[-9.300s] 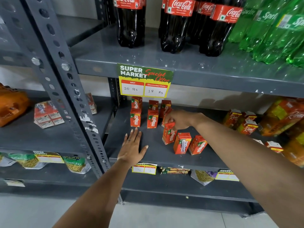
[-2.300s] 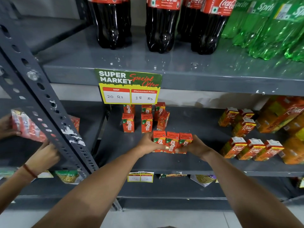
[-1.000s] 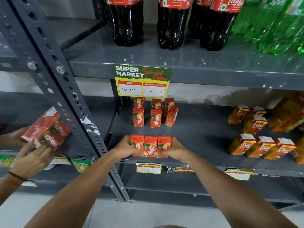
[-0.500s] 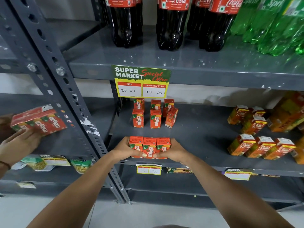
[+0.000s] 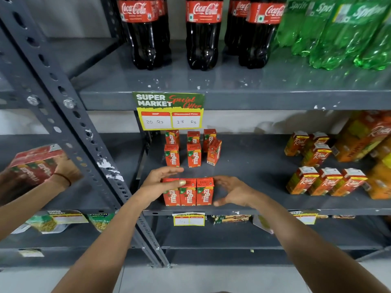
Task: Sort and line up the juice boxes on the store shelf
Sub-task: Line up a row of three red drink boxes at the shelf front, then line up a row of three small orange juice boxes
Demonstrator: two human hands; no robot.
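Note:
Three red Maaza juice boxes (image 5: 188, 192) stand side by side in a tight row at the front edge of the grey shelf (image 5: 254, 185). My left hand (image 5: 157, 185) is at the row's left end, fingers straight along the back of the tops and thumb lying over the front. My right hand (image 5: 231, 192) is cupped just right of the row, with a small gap at the thumb. Behind stand several more Maaza boxes (image 5: 193, 154) in two short rows; the rightmost one (image 5: 213, 153) is turned and tilted.
Real juice boxes (image 5: 326, 182) line the shelf's right side, with larger cartons (image 5: 364, 136) behind. Another person's hands hold a Maaza multipack (image 5: 36, 163) left of the slanted steel post (image 5: 84, 142). Cola bottles (image 5: 203, 34), Sprite bottles and a price sign (image 5: 169, 112) are above.
My right hand has come off the row's right end and opened. My left hand has loosened, its fingers now straight. The other person's multipack has shifted slightly on the left.

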